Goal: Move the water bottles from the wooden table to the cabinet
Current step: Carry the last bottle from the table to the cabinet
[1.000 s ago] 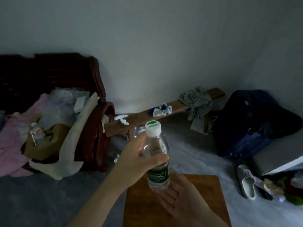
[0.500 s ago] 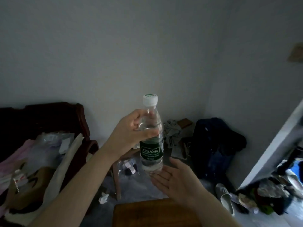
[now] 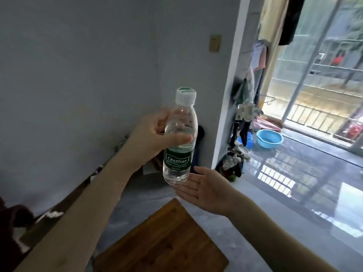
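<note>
- One water bottle (image 3: 179, 142) in view: capped, upright, lifted clear above the wooden table (image 3: 163, 242).
- Left hand (image 3: 151, 140) wraps its upper body; right hand (image 3: 208, 187) flat, palm up, at the base.
- Step, judged: carrying. Cabinet not in view; the next move calls for finding it.
- Count: one bottle, one table, two hands.

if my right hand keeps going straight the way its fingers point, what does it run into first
Most likely the base of the water bottle. The right hand lies open, palm up, fingers aimed left just under the bottle that the left hand grips. Whether they already touch is unclear.
</note>
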`<state>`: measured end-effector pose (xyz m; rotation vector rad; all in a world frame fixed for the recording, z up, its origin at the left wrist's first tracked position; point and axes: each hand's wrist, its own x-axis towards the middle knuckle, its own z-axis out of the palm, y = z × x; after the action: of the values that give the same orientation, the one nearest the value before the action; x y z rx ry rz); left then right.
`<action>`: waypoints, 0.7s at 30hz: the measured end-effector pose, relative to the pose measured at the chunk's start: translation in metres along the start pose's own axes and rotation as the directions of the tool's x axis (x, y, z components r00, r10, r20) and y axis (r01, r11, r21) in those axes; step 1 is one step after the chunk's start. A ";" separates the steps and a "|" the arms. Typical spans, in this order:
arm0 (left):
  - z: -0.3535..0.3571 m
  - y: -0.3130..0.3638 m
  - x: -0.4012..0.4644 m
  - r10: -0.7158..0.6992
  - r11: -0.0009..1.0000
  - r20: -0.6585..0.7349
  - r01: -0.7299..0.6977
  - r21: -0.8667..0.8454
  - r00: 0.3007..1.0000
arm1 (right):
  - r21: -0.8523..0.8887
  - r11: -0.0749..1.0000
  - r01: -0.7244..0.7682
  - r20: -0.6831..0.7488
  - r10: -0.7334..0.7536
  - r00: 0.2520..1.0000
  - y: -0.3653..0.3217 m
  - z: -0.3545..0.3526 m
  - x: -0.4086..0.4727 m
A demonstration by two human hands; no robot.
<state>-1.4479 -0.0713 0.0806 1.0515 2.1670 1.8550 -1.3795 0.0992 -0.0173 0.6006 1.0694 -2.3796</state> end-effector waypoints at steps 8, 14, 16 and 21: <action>0.100 0.006 -0.030 0.125 0.992 0.267 -0.125 -0.017 0.955 | 0.264 0.944 0.198 -0.142 -0.165 0.976 0.073 -0.064 -0.092; 0.202 0.037 -0.052 0.192 0.981 0.488 -0.149 -0.125 0.851 | 0.427 0.818 0.386 -0.311 -0.268 0.912 0.120 -0.115 -0.187; 0.240 0.053 -0.062 0.232 0.971 0.552 -0.162 -0.173 0.801 | 0.451 0.767 0.457 -0.360 -0.313 0.879 0.138 -0.133 -0.224; 0.337 0.101 -0.106 0.345 0.938 0.693 -0.210 -0.276 0.632 | 0.469 0.629 0.621 -0.520 -0.371 0.769 0.194 -0.174 -0.319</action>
<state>-1.1580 0.1524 0.0494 1.7825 1.3909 1.2914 -0.9799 0.1920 -0.0555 1.1568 0.5927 -3.2659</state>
